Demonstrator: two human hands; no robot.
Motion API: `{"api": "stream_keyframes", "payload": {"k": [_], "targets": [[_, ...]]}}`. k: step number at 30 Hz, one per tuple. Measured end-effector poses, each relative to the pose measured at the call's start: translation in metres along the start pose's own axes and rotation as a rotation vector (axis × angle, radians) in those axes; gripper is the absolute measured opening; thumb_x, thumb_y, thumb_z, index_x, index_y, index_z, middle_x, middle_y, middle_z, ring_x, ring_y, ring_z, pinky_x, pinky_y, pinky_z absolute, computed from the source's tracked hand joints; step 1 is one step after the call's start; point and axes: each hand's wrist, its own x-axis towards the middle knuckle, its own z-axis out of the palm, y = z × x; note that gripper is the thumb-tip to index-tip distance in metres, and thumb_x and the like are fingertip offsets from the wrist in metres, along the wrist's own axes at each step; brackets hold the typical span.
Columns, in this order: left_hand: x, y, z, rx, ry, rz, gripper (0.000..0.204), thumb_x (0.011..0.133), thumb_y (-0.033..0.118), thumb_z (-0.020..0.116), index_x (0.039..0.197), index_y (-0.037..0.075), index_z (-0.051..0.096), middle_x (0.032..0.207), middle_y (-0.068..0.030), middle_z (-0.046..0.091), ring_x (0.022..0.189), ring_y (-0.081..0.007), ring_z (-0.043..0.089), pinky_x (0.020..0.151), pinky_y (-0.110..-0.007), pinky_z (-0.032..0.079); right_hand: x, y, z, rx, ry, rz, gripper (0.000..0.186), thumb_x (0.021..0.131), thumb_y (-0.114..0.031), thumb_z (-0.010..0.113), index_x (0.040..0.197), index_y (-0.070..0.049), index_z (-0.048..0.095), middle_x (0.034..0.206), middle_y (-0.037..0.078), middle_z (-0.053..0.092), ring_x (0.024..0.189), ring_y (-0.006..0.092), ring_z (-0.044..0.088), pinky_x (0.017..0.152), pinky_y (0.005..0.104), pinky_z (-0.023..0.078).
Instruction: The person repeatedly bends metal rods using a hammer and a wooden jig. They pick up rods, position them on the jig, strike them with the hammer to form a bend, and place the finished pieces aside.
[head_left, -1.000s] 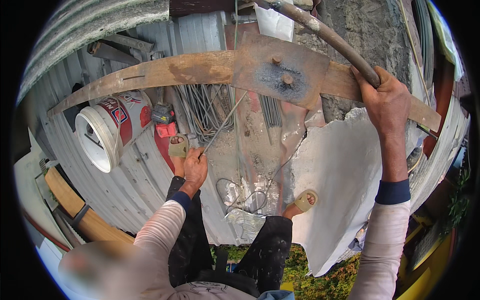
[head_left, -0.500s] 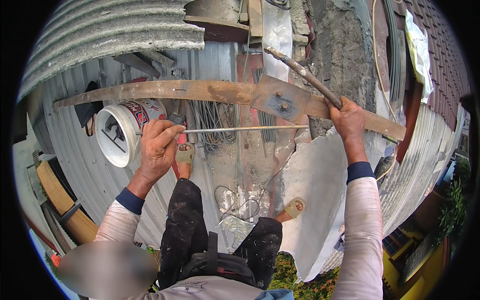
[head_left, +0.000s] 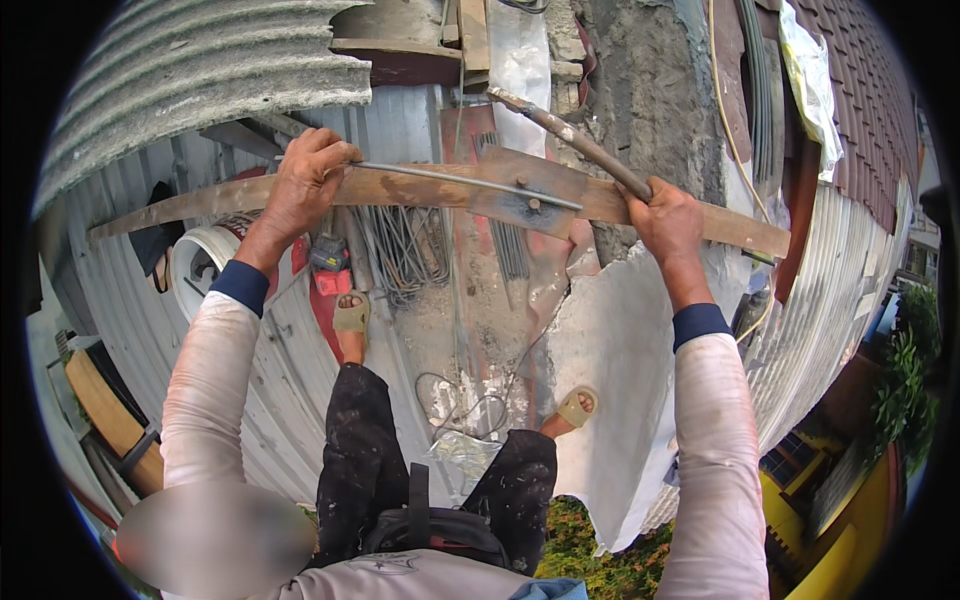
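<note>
My left hand (head_left: 308,180) is closed around one end of a thin metal rod (head_left: 430,177). The rod slants across a long wooden plank (head_left: 190,203), its free end lying by two short pegs on a rusty steel plate (head_left: 555,182). That plate sits on the plank, darkened around the pegs. In my right hand (head_left: 664,228) is a thicker, paint-spotted metal pipe (head_left: 572,136). The pipe tilts away to the upper left; its gripped end is near the plank's right part.
Below the plank are bent rods (head_left: 405,255), a white bucket (head_left: 190,262) partly behind my left arm, and a black and red tool (head_left: 328,262). Ribbed metal sheeting (head_left: 300,400) lies underfoot. A corrugated sheet (head_left: 210,70) overhangs at the upper left. A broken-edged pale slab (head_left: 620,350) is right.
My left hand has moved up and away with the rod, which now slants over the plank to the pegs. My right hand keeps the pipe, nearly unmoved; the view has shifted slightly.
</note>
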Motion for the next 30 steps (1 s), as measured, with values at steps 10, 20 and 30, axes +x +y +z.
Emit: {"api": "stream_keyframes", "payload": {"k": [10,20,30], "targets": [[0.024,-0.011,0.018,0.208,-0.096,-0.014,0.032,0.089,0.001,0.073,0.115,0.017,0.082,0.094,-0.0082,0.058,0.096,-0.0293,0.062,0.088,-0.044,0.05,0.0,0.003,0.005,-0.006,0.007,0.005,0.034,0.086,-0.041,0.081,0.079,-0.009,0.073,0.081,0.018,0.076,0.077,0.0408,0.075,0.072,0.053,0.06],[0.032,-0.011,0.052,0.34,0.138,-0.181,0.026,0.096,0.011,0.069,0.117,0.018,0.084,0.094,-0.0121,0.07,0.094,-0.0342,0.07,0.085,-0.048,0.056,0.0,0.004,0.004,-0.025,-0.001,-0.007,0.038,0.091,-0.048,0.078,0.085,-0.011,0.077,0.079,0.019,0.076,0.076,0.0414,0.075,0.071,0.0522,0.059],[0.049,0.027,0.089,-0.093,0.313,-0.727,0.03,0.093,0.033,0.075,0.108,0.01,0.085,0.095,-0.0155,0.082,0.092,-0.0372,0.079,0.086,-0.046,0.06,0.0,0.002,0.003,-0.03,0.003,0.016,0.031,0.086,-0.041,0.082,0.081,-0.011,0.076,0.08,0.017,0.076,0.076,0.0403,0.076,0.071,0.0523,0.06]]}}
